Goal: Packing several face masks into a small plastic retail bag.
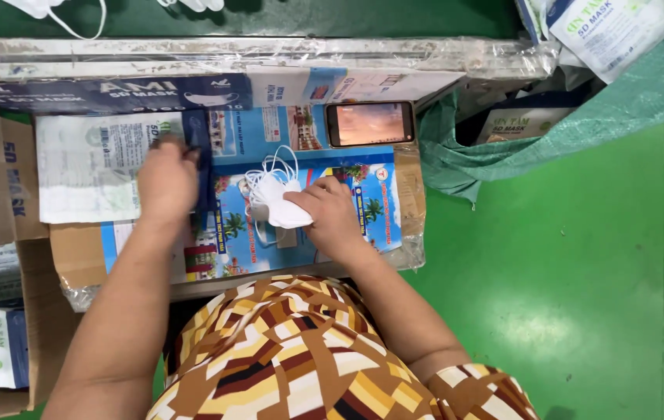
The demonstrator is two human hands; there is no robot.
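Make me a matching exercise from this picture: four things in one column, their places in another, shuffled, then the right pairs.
Things:
1. phone
2. masks
3. pouch
4. green cloth

Places:
A. under the left hand, left side of the work surface
B. draped to the right of the work surface
C. held by the right hand, centre
D. lying flat at the far edge, screen lit

Pairs: 1-D, 2-C, 3-A, 4-B
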